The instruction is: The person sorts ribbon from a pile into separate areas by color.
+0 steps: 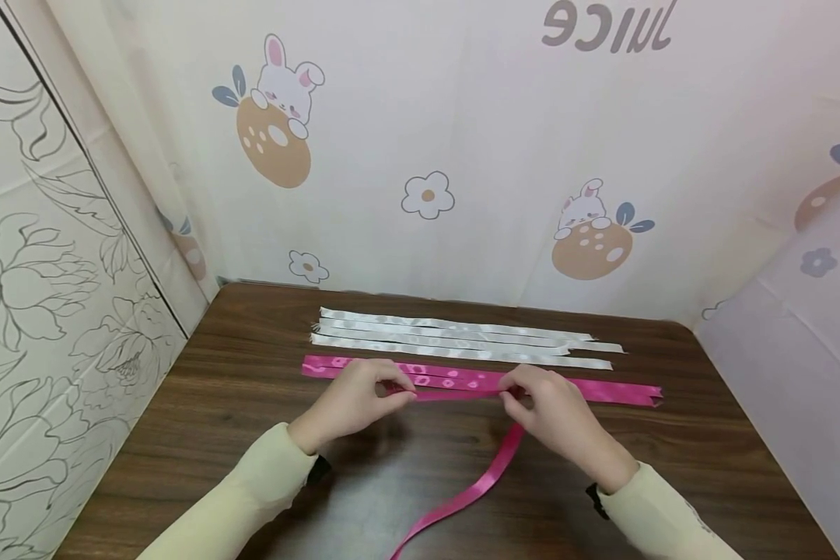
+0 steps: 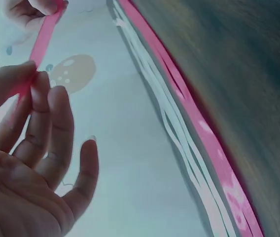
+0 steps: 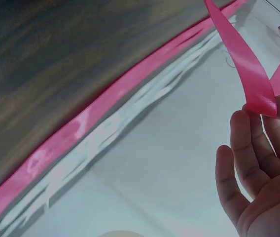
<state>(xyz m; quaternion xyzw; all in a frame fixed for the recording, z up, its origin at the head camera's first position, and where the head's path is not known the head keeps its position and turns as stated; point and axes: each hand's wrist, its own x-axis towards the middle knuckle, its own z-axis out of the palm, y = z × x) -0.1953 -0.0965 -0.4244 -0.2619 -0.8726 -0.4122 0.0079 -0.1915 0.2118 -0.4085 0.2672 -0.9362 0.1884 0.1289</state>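
Note:
A length of pink ribbon (image 1: 486, 476) is stretched between my two hands. My left hand (image 1: 360, 398) pinches its end between thumb and forefinger, the other fingers loosely bent in the left wrist view. With thumb and fingertips my right hand (image 1: 551, 408) pinches the same ribbon further along; from there it bends back and trails down toward the table's front. Just behind the hands, cut pink strips (image 1: 616, 391) lie side by side across the table, partly hidden by both hands. Beyond them lie several white ribbon strips (image 1: 462, 334), roughly parallel, with uneven right ends.
The dark wood table (image 1: 252, 404) reaches back to a curtain (image 1: 490, 155) printed with rabbits and flowers. A panel with line-drawn flowers (image 1: 42, 311) stands along the left side. Pale sleeves with dark bands show at both wrists.

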